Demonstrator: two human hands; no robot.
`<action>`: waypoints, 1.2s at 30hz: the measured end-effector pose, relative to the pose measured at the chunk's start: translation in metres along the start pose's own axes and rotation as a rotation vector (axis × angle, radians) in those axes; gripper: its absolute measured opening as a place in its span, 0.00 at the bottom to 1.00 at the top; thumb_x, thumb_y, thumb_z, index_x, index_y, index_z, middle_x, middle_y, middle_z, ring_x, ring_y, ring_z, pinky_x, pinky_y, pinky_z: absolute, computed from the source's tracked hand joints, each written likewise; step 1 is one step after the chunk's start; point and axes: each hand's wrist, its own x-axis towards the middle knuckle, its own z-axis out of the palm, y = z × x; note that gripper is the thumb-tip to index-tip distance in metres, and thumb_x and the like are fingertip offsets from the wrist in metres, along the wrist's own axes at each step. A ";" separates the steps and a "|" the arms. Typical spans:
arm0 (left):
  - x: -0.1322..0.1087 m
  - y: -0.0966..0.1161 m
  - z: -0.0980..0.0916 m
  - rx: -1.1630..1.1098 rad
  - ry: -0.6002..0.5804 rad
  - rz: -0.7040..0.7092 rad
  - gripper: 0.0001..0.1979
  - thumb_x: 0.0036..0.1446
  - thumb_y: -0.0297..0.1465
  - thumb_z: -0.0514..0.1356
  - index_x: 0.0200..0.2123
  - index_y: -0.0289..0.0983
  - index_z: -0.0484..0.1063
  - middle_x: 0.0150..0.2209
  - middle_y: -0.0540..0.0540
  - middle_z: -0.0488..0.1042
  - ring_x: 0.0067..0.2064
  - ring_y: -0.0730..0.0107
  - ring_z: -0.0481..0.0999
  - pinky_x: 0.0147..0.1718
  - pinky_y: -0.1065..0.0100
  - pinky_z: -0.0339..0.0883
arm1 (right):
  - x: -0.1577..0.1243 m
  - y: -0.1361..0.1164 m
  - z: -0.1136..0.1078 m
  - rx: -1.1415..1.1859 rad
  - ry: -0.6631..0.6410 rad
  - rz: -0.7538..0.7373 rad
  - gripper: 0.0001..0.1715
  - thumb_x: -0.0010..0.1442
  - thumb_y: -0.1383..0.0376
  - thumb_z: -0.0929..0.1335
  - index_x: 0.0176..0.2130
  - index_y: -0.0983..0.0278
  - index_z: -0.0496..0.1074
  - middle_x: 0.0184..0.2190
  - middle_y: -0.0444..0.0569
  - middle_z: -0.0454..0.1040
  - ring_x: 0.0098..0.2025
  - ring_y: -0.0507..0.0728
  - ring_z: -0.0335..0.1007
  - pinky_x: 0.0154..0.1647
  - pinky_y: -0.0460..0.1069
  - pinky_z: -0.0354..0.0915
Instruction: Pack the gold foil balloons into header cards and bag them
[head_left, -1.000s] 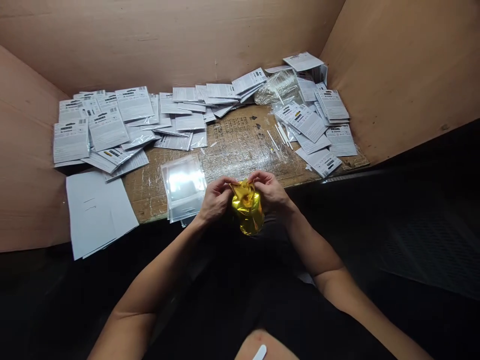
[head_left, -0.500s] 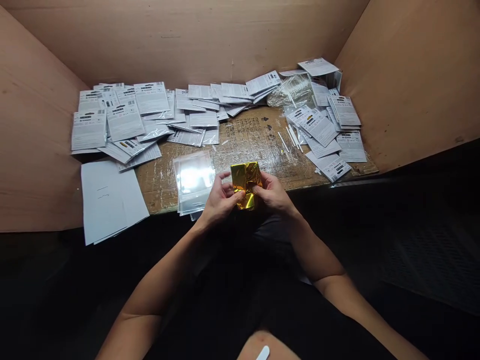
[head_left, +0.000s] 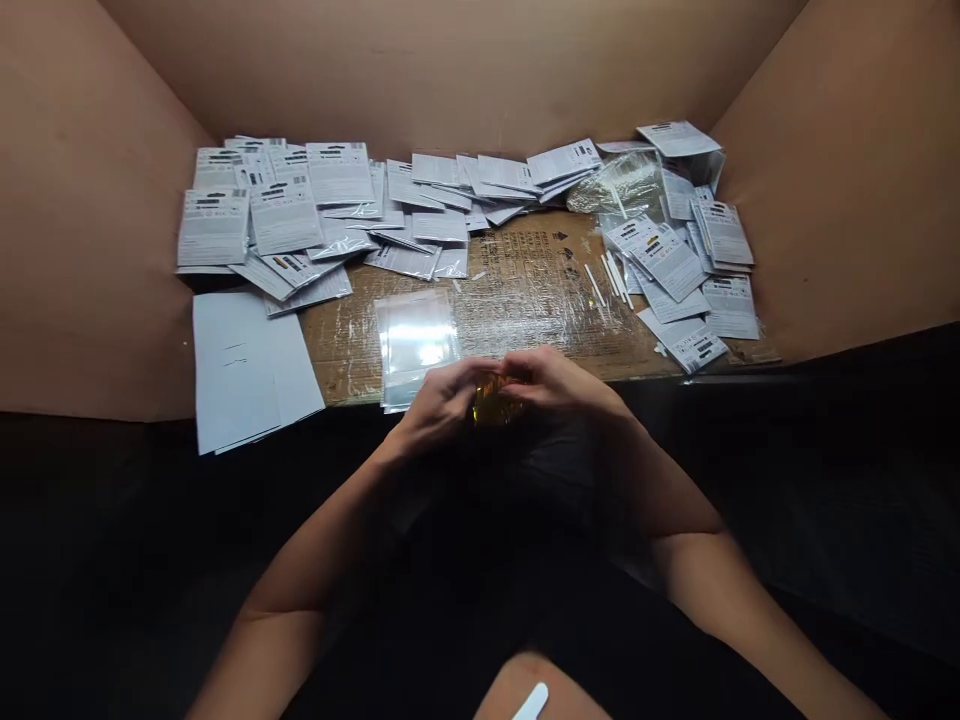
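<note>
Two bare hands curl close together over a crumpled piece of gold metallic foil at the table's near edge.

The left hand point(head_left: 442, 405) and right hand point(head_left: 559, 380) are half closed, gripping the foil point(head_left: 491, 408) between them, their fingers hiding most of it. Just beyond the left hand lies a stack of clear plastic sleeves point(head_left: 415, 345) on a brown cardboard work surface point(head_left: 525, 290) wrapped in clear film, with dark carton markings too small to read. Scattered white printed cards point(head_left: 337, 172) carry barcodes and fine text, also illegible. Thin white sticks point(head_left: 604, 282) lie among them, and a pile of blank white sheets point(head_left: 247, 370) overhangs the near edge; tan board walls point(head_left: 90, 200) surround everything.
</note>
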 end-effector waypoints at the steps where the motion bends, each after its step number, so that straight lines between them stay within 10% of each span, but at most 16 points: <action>1: -0.004 -0.001 -0.002 -0.039 0.022 -0.058 0.19 0.71 0.39 0.60 0.60 0.40 0.76 0.45 0.43 0.81 0.42 0.65 0.81 0.42 0.66 0.75 | 0.005 -0.002 0.006 -0.028 0.053 0.010 0.08 0.67 0.62 0.72 0.37 0.64 0.77 0.28 0.43 0.74 0.31 0.52 0.65 0.34 0.48 0.57; 5: -0.033 -0.003 0.004 0.081 0.120 -0.087 0.33 0.66 0.35 0.65 0.72 0.42 0.62 0.41 0.47 0.80 0.37 0.69 0.79 0.39 0.68 0.73 | 0.014 -0.003 0.029 -0.009 0.013 -0.016 0.09 0.65 0.59 0.73 0.40 0.63 0.76 0.30 0.43 0.74 0.32 0.53 0.66 0.34 0.48 0.58; 9: -0.041 -0.008 -0.009 0.254 0.050 0.005 0.26 0.68 0.33 0.64 0.68 0.42 0.68 0.39 0.48 0.81 0.36 0.69 0.79 0.40 0.68 0.72 | 0.023 -0.002 0.041 0.090 -0.160 -0.051 0.15 0.68 0.55 0.70 0.36 0.62 0.76 0.30 0.45 0.75 0.31 0.54 0.67 0.33 0.48 0.62; 11: -0.040 -0.013 -0.056 0.373 0.242 -0.056 0.18 0.70 0.36 0.63 0.60 0.39 0.75 0.40 0.44 0.82 0.39 0.65 0.80 0.42 0.65 0.73 | 0.027 -0.001 0.044 0.099 -0.128 -0.030 0.16 0.68 0.55 0.69 0.36 0.63 0.78 0.29 0.46 0.75 0.31 0.55 0.68 0.32 0.48 0.63; 15: -0.063 -0.022 -0.196 0.868 0.982 -0.512 0.18 0.66 0.37 0.66 0.54 0.32 0.76 0.53 0.29 0.79 0.60 0.43 0.75 0.59 0.49 0.68 | 0.025 0.001 0.047 0.182 -0.052 0.043 0.16 0.66 0.55 0.70 0.42 0.63 0.83 0.33 0.50 0.81 0.34 0.59 0.75 0.33 0.50 0.68; 19: -0.089 -0.039 -0.274 1.059 0.986 -0.913 0.22 0.61 0.40 0.70 0.51 0.29 0.76 0.62 0.21 0.72 0.68 0.31 0.66 0.66 0.41 0.61 | 0.027 0.003 0.054 0.254 -0.034 0.050 0.15 0.62 0.55 0.72 0.39 0.62 0.85 0.34 0.51 0.81 0.36 0.60 0.77 0.34 0.50 0.71; 27: -0.097 -0.055 -0.267 1.045 1.035 -0.946 0.30 0.64 0.43 0.68 0.58 0.24 0.72 0.62 0.17 0.72 0.67 0.32 0.70 0.65 0.46 0.62 | 0.039 -0.009 0.072 0.427 0.177 0.086 0.22 0.62 0.48 0.76 0.46 0.61 0.83 0.39 0.53 0.84 0.39 0.62 0.81 0.38 0.54 0.77; 36: -0.123 -0.022 -0.261 0.978 1.090 -0.735 0.08 0.69 0.33 0.58 0.38 0.37 0.73 0.42 0.36 0.81 0.47 0.53 0.80 0.47 0.60 0.71 | 0.035 0.013 0.067 0.575 0.170 0.044 0.20 0.59 0.47 0.78 0.39 0.59 0.82 0.36 0.51 0.82 0.39 0.63 0.80 0.40 0.55 0.78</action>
